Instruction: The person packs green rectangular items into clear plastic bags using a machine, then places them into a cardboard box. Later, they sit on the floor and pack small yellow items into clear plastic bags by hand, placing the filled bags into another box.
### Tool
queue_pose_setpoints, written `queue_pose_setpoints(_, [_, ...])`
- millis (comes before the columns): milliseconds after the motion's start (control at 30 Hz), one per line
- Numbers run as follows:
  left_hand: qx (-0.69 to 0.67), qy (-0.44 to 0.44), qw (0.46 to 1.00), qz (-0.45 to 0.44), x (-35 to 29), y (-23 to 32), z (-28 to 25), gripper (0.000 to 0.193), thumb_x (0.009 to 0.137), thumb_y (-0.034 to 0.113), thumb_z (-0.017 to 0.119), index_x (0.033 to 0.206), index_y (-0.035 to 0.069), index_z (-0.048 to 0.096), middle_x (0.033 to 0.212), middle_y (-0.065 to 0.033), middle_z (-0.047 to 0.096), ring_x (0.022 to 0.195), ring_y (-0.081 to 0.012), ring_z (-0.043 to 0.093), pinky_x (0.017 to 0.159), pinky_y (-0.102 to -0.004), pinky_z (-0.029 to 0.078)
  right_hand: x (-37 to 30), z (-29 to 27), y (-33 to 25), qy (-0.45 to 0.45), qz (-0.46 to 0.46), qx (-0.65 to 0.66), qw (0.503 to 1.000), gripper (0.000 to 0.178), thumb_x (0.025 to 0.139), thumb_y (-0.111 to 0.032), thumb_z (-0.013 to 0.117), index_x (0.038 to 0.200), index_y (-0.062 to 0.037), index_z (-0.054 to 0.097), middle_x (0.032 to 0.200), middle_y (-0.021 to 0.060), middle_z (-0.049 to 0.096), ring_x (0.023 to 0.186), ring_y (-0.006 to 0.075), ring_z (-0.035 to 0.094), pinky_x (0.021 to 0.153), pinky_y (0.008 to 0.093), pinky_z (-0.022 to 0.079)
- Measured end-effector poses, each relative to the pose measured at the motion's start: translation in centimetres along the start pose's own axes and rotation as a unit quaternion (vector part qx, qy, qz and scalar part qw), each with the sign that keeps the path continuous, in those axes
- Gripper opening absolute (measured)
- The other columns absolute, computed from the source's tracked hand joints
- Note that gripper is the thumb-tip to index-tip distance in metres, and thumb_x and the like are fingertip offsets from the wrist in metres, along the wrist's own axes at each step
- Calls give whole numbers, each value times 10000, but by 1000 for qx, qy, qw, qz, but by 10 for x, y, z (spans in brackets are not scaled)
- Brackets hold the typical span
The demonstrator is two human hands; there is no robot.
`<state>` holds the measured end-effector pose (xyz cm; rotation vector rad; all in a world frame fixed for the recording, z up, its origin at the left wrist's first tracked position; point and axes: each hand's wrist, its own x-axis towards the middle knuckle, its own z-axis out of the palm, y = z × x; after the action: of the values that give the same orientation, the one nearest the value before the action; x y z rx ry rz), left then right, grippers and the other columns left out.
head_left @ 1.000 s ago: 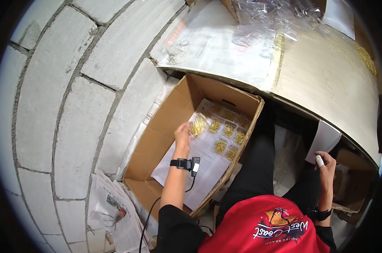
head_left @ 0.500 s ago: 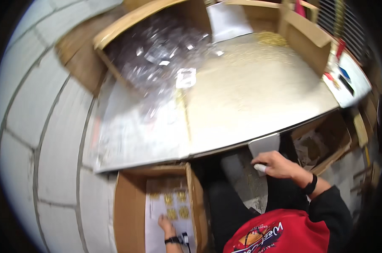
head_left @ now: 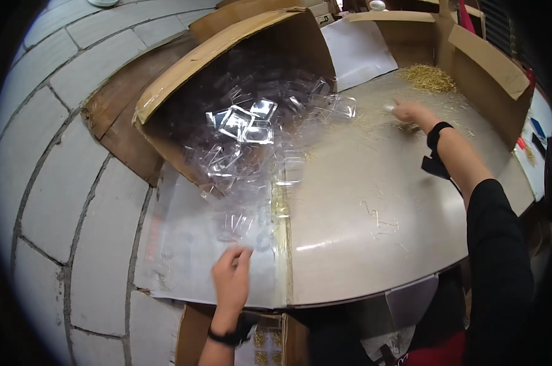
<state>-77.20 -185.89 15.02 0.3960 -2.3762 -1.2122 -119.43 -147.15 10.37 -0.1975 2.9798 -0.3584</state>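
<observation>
My left hand (head_left: 230, 282) hovers over the near left edge of the pale tabletop (head_left: 373, 207), its fingers drawn together; whether they pinch anything is hidden. Just beyond it lie loose clear plastic trays (head_left: 251, 131), which spill from a big cardboard box (head_left: 215, 55) lying on its side. My right hand (head_left: 410, 113) reaches far across the table to scattered yellow straw (head_left: 428, 76). It is blurred and seems to grip a small white thing (head_left: 389, 108) at its fingertips. Each wrist wears a black band.
Below the table's front edge stands an open carton with small gold pieces (head_left: 267, 338). A low cardboard wall (head_left: 483, 61) rings the far right of the table, with a white sheet (head_left: 358, 52) behind. A pale block wall (head_left: 56, 183) runs along the left.
My view has swung up from the carton below to the tabletop. My left hand has come up out of the carton to the table edge. My right hand has reached out to the straw.
</observation>
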Motion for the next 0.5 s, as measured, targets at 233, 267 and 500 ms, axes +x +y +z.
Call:
queue_pose_setpoints(233, [384, 46, 911, 141, 155, 25, 138, 188, 827, 137, 579, 907, -29, 618, 902, -195, 626, 895, -363, 601, 755, -442, 481, -97, 22, -91, -97, -138, -158, 973, 780, 856, -649, 337, 1453, -171, 186, 1471, 240, 176, 1335, 475, 175, 1062, 606, 172])
queue_pose_setpoints(267, [410, 38, 902, 130, 160, 16, 143, 178, 812, 120, 581, 905, -27, 619, 906, -200, 629, 888, -371, 602, 759, -448, 483, -125, 22, -98, -116, -146, -151, 971, 763, 866, -624, 341, 1454, -165, 181, 1474, 244, 157, 1332, 491, 160, 1062, 598, 181])
queue_pose_setpoints(500, [385, 11, 919, 85, 154, 9, 167, 150, 737, 91, 599, 850, 0, 639, 887, -201, 654, 837, -385, 625, 747, -461, 487, -242, 31, -32, -51, -259, -155, 952, 691, 888, -470, 425, 1451, -149, 183, 1475, 251, 140, 1313, 547, 129, 1054, 591, 203])
